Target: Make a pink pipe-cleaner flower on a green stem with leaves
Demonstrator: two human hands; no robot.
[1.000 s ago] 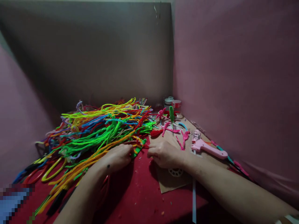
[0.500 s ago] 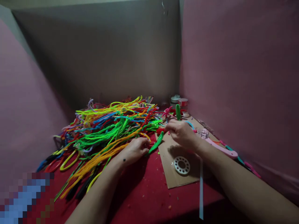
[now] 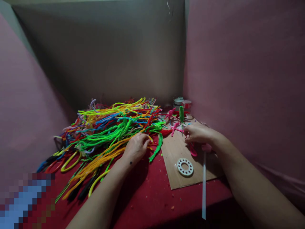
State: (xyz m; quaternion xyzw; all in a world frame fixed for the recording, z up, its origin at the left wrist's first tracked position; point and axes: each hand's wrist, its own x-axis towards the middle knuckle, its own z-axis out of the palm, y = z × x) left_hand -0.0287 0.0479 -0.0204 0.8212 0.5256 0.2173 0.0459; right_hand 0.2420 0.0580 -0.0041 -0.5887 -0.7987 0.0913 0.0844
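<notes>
A big heap of coloured pipe cleaners [image 3: 107, 127] covers the left of the red table [image 3: 152, 200]. My left hand [image 3: 136, 148] lies on the heap's near edge, its fingers curled into orange and yellow strands. A bent green pipe cleaner [image 3: 156, 149] lies just right of it. My right hand [image 3: 197, 133] is over the brown cardboard sheet [image 3: 176, 149] with its fingers pinched together; what they hold is hidden. A pink glue gun part [image 3: 206, 147] and a pink twisted piece [image 3: 192, 151] show under the wrist. A white glue stick [image 3: 204, 187] runs toward me.
A white plastic ring [image 3: 184, 167] lies on the cardboard. Small pink pipe-cleaner shapes [image 3: 175, 127] and an upright green one [image 3: 181, 114] sit further back. Tape rolls [image 3: 182, 102] stand in the corner. Pink walls close in on the left and right, with a grey board behind.
My right hand moved from beside the left hand out to the right, over the cardboard near the glue gun. The left hand slid up onto the heap, and the green piece now lies beside it.
</notes>
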